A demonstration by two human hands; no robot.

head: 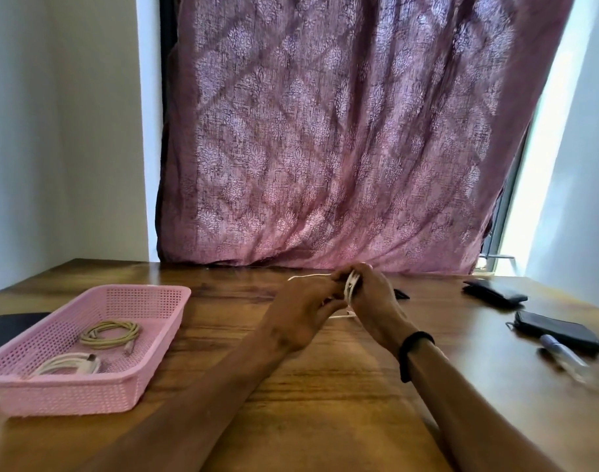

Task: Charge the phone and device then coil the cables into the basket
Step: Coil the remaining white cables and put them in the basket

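Note:
Above the middle of the wooden table (308, 386), my right hand (376, 301) grips a small coil of white cable (351, 286). My left hand (304, 308) pinches the same cable beside the coil; a loose strand runs off to the left and one plug end hangs below the hands. The pink plastic basket (148, 338) stands at the left and holds a coiled beige cable (109, 333) and a coiled white cable (66, 366). A black phone (557, 330) lies at the right.
A dark flat device (494, 291) lies at the far right, and a pen (560, 352) lies nearer than the phone. Another dark flat object (8, 327) sits behind the basket at the left edge. A patterned pink curtain (342, 131) hangs behind the table.

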